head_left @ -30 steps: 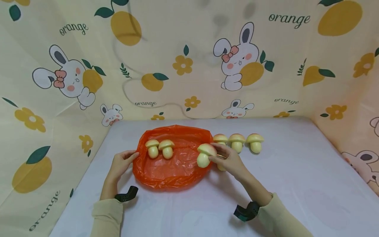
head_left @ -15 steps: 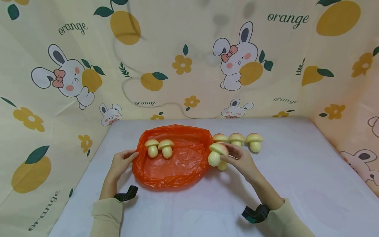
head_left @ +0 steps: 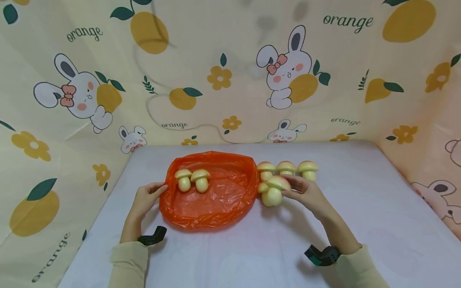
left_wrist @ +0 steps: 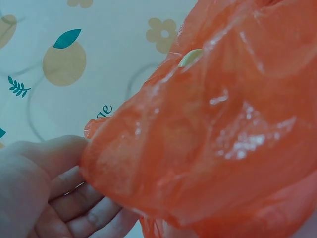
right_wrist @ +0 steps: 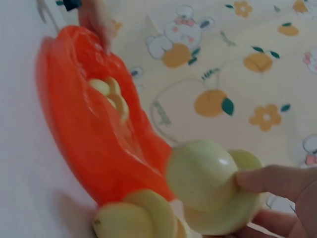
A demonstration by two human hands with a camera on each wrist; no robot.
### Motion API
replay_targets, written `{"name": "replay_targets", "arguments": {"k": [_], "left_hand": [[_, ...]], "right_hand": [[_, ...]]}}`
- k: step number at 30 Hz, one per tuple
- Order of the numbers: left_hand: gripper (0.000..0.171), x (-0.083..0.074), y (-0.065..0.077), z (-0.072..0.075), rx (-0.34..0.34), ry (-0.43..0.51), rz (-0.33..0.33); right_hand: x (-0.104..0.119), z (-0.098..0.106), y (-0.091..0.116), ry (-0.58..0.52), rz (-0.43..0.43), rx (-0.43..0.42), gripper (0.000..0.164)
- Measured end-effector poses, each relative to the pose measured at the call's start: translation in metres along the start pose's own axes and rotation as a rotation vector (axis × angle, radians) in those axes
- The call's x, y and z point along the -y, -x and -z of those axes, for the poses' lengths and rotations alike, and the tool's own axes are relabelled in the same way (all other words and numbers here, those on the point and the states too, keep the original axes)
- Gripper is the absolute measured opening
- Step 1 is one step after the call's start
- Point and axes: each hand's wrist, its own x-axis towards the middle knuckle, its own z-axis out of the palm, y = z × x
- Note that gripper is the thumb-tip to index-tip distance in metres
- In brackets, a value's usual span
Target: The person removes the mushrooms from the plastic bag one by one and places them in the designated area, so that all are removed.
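Note:
In the head view, a red-orange plastic bag [head_left: 209, 223] lies spread open like a shallow bowl, with two toy mushrooms [head_left: 200, 181] inside at its left. At its left rim, my left hand [head_left: 144, 202] pinches the film between thumb and fingers; the left wrist view shows the thumb on the bag's edge [left_wrist: 114, 163]. My right hand [head_left: 309, 196] holds a toy mushroom [head_left: 274, 192] by its cap, just right of the bag. Partly hidden behind it is another mushroom [head_left: 263, 187], which the right wrist view shows as a nearby mushroom [right_wrist: 129, 220] below the held one.
Three more mushrooms [head_left: 286, 167] stand in a row behind my right hand, by the bag's right rim. The white table [head_left: 230, 260] ends at a patterned cloth backdrop [head_left: 230, 100]. A black wrist camera [head_left: 322, 256] sits on each forearm.
My right hand has carried the held mushroom rightward, from over the bag's right side to beside the bag. The left hand stays at the rim.

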Motion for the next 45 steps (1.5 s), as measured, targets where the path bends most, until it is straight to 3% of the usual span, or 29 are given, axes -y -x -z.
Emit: {"name": "replay_targets", "arguments": {"k": [7,18,45], "left_hand": [[0.050,0.001,0.001,-0.001,0.003,0.003,0.011],[0.051,0.003,-0.001,-0.001,0.002,-0.007,0.027],[0.049,0.005,-0.003,0.000,-0.006,0.021,-0.011]], "right_hand": [[-0.008,0.022,-0.003,0.054,0.045,0.103,0.053],[-0.024,0.038,-0.006,-0.015,0.123,0.112,0.049],[-0.065,0.047,-0.013,0.119,0.058,0.079,0.049]]}}
